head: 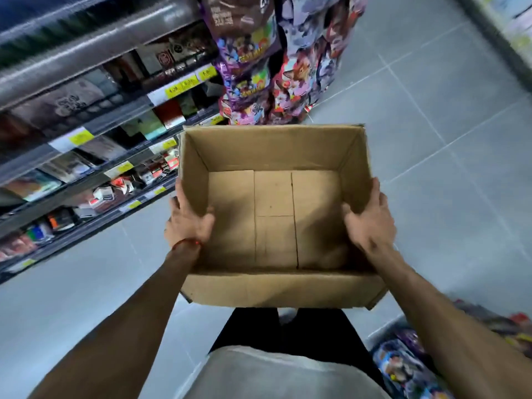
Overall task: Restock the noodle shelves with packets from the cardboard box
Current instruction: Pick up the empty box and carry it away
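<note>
The cardboard box [273,151] is held in the air at waist height over the aisle, its top open and its short flaps standing up at the rim. The left hand [188,223] grips the left wall, thumb inside and fingers outside. The right hand [371,220] grips the right wall the same way. Inside, only plain brown bottom flaps show, meeting at straight seams (the corrugated edges look a little worn at the near corners).

To the left, just beside the box's far corner, run the metal shelves [86,133], stacked with flat packets and edged with yellow price labels [181,87]; motion blur makes the print unreadable. Straight ahead, close to the box's far wall, stands a display of glossy, colourful bags [259,67]. To the right, the grey floor tiles [431,139] lie smooth and matt with thin pale joints, giving wide open room. More bright packets [403,367] sit low at the right.
</note>
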Demonstrator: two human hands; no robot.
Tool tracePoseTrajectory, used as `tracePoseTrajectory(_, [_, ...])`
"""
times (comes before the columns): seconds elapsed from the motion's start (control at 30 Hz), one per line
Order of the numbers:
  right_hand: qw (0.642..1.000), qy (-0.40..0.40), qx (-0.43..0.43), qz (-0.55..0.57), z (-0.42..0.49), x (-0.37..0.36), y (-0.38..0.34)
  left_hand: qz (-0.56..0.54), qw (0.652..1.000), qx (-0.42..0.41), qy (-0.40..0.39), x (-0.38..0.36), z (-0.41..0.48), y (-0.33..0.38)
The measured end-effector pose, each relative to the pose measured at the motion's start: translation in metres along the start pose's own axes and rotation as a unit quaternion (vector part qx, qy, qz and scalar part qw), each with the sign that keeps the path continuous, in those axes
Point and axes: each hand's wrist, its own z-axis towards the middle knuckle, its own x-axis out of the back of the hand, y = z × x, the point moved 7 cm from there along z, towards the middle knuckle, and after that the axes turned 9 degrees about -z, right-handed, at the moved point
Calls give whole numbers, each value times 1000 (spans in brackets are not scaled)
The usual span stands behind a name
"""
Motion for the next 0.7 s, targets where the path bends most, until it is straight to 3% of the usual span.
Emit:
tracePoseTrajectory(0.3, [997,-57,49,-17,148,-71,-14,-23,994,109,7,-99,74,-1])
tracePoseTrajectory(0.7, [988,-102,117,-6,343,-202,17,-62,978,193,43,-295,162,-11])
